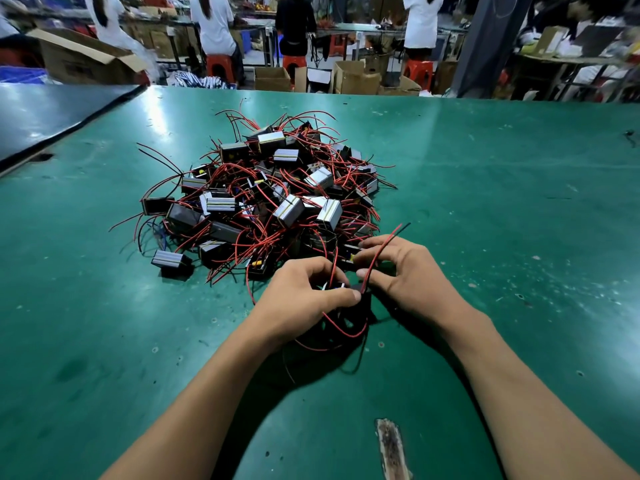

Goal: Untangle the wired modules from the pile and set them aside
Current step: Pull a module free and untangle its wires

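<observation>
A pile of small black and silver modules (pixel 263 199) with tangled red and black wires lies in the middle of the green table (pixel 485 209). At the pile's near edge, my left hand (pixel 301 303) is closed around a black module (pixel 346 289), mostly hidden by my fingers. My right hand (pixel 405 271) pinches that module's red and black wire (pixel 382 247), which rises up to the right. More red and black wire loops (pixel 343 336) trail on the table beneath my hands.
A worn scrape (pixel 391 448) marks the table near its front edge. A dark second table top (pixel 52 112) abuts at the far left. Beyond the far edge are cardboard boxes (pixel 272 77), orange stools and several people at benches.
</observation>
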`<control>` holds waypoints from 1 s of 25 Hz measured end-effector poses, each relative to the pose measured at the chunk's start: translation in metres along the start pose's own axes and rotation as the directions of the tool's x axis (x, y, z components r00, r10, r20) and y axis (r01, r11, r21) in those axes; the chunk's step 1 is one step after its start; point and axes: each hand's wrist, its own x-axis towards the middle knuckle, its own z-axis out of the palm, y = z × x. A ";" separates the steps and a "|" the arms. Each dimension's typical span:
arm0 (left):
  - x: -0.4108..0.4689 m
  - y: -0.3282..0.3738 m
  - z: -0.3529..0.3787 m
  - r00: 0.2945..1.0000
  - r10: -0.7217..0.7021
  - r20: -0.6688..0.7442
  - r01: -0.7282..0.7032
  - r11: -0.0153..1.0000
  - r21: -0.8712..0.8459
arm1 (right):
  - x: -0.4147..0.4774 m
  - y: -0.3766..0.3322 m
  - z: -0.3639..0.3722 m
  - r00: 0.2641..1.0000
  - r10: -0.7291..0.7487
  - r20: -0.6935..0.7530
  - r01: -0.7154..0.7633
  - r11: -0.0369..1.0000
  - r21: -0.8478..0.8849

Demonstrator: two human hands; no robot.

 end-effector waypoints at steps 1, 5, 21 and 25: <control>0.001 -0.001 0.000 1.000 -0.009 0.004 0.009 1.000 -0.001 | 0.001 0.003 0.001 1.000 -0.007 -0.029 0.004 0.995 -0.103; 0.001 -0.002 0.005 1.000 0.005 0.000 -0.005 0.999 0.032 | 0.007 0.008 0.001 0.989 0.000 -0.149 -0.054 0.934 -0.354; -0.001 -0.002 0.006 0.992 0.128 -0.003 -0.126 0.980 0.153 | -0.008 -0.031 -0.006 0.964 0.233 0.126 -0.265 0.844 0.467; 0.001 -0.002 -0.008 0.994 0.081 0.068 -0.090 0.986 0.139 | -0.007 -0.027 -0.004 0.956 0.232 0.182 -0.290 0.849 0.441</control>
